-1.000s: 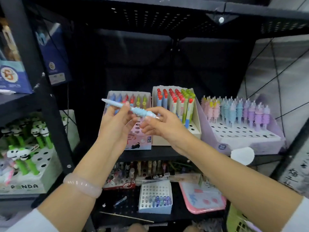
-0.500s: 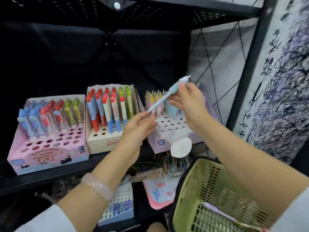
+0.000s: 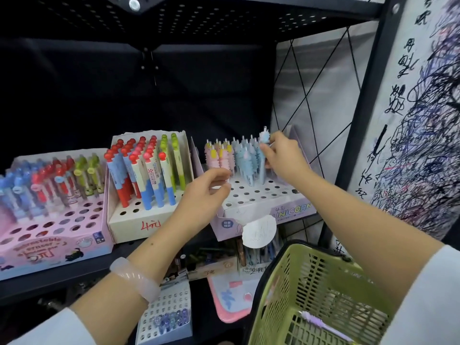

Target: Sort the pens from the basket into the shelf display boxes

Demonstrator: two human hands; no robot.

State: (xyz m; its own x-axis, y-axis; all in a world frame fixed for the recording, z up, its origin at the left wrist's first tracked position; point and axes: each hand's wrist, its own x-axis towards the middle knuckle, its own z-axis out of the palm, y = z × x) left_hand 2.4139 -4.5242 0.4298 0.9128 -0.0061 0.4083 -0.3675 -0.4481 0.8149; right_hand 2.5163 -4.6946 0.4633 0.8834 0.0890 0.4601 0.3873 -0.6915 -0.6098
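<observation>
My right hand (image 3: 281, 158) pinches a light blue ridged pen (image 3: 264, 140) and holds it upright among the blue pens at the back of the lilac unicorn display box (image 3: 261, 207). Pink and yellow pens (image 3: 219, 155) stand in that box's back left rows. My left hand (image 3: 206, 188) hovers in front of the box with loosely curled fingers and holds nothing. The green plastic basket (image 3: 316, 290) hangs at lower right under my right forearm, with a purple pen (image 3: 321, 322) lying in it.
A cream box (image 3: 139, 220) of red, blue and green pens stands left of the unicorn box, and a pink eraser-pen box (image 3: 57, 242) is further left. Below the shelf are a small white box (image 3: 166, 314) and a pink tray (image 3: 229, 297). A scribbled test sheet (image 3: 423, 120) covers the right wall.
My view swung right. The left hand let go of the blue pen. The right hand turned it upright and lowered it into the unicorn box among the blue pens.
</observation>
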